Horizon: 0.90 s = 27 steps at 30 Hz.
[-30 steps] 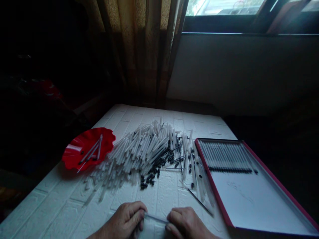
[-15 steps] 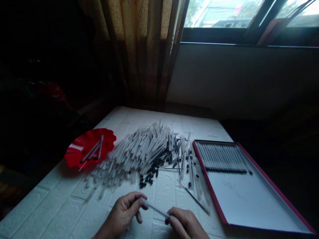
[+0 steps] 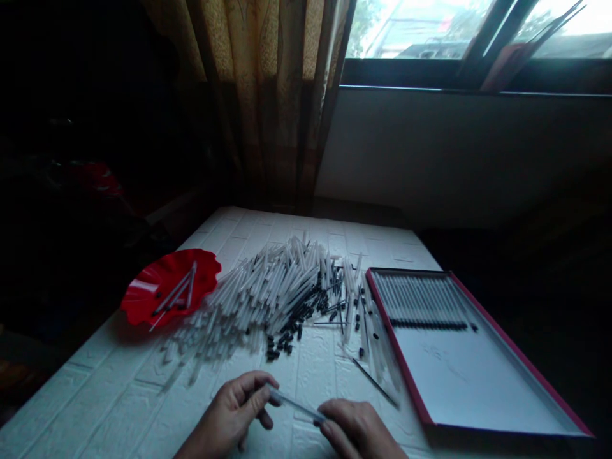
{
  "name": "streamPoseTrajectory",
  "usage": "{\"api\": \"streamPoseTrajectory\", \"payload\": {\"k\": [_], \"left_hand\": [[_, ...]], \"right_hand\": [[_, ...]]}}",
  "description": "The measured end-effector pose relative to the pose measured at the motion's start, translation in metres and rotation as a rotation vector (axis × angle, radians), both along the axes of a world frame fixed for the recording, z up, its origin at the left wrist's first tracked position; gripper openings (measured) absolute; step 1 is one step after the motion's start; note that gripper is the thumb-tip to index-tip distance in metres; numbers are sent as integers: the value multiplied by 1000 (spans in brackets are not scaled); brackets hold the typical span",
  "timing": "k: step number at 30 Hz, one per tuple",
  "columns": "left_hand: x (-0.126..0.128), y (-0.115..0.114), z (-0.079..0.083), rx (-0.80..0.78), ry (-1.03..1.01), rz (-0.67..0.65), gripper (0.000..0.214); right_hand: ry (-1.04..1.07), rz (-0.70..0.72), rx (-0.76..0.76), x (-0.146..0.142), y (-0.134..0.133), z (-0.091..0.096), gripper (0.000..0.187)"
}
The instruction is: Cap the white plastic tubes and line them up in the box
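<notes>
A slim clear pen (image 3: 297,406) is held level near the front of the table. Its left end is pinched between the thumb and forefinger of my left hand (image 3: 234,408). My right hand (image 3: 356,426) is closed on the other end, where its fingers hide the tip. Beyond the hands lies a large heap of clear pen barrels (image 3: 268,280). Small black caps (image 3: 284,338) are scattered along the heap's near right side. A thin dark refill (image 3: 375,382) lies slantwise to the right of my right hand.
At the right, a red-edged shallow box (image 3: 478,382) holds a row of pens (image 3: 421,299) with black ends. A red scalloped dish (image 3: 138,296) on the left contains a few pen parts. Behind the white brick-patterned table (image 3: 86,389) hang curtains (image 3: 268,95) beside a window.
The view has shifted slightly, so the box appears a little further left. Both hands keep hold of the pen, with little movement.
</notes>
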State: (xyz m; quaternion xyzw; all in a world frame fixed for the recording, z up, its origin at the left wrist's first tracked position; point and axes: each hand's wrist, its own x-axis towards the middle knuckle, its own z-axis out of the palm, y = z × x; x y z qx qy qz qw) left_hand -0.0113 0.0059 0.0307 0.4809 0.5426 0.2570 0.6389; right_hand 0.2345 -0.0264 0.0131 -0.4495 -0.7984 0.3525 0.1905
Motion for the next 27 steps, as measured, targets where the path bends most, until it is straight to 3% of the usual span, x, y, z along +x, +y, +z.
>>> {"api": "streamPoseTrajectory", "payload": {"k": [4, 8, 11, 17, 27], "left_hand": [[-8, 7, 21, 143, 122, -332, 36], [-8, 11, 36, 375, 354, -470, 27], [-6, 9, 35, 465, 401, -482, 30], [-4, -2, 17, 157, 93, -384, 56], [-2, -9, 8, 125, 92, -381, 55]], "right_hand": [[-16, 14, -111, 6, 6, 14, 44], [-28, 43, -153, 3, 8, 16, 43], [-38, 92, -182, -1, 9, 14, 41], [-32, 73, -246, -3, 6, 15, 38], [-29, 97, -226, -2, 7, 14, 34]]}}
